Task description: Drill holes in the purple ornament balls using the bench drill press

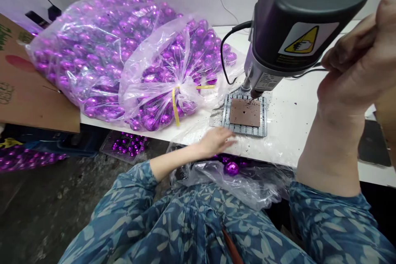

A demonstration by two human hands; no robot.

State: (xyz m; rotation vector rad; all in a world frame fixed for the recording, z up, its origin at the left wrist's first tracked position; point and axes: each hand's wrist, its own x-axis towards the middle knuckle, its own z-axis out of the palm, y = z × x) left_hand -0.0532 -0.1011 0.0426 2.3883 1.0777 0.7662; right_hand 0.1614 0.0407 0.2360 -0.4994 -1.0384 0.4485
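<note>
My right hand [355, 57] is raised beside the black drill press [309, 12], its fingers wrapped round the press's lever, which is mostly hidden by the hand. Below the drill head, a brown square plate [245, 113] with a dark hole in it lies on the grey slotted base [227, 115]. My left hand [218, 142] hovers at the table's front edge, slightly blurred, fingers stretched out with nothing in them. Just under it, shiny purple faceted balls [231, 168] lie in an open clear plastic bag [244, 189] in front of my lap.
Large clear bags [93, 49] full of purple balls fill the table's left, one tied with a yellow strip [175, 107]. A cardboard box [34, 86] stands at far left. On the floor is a clear tray [107, 146] of balls. Dark crumbs lie on the white table [287, 132].
</note>
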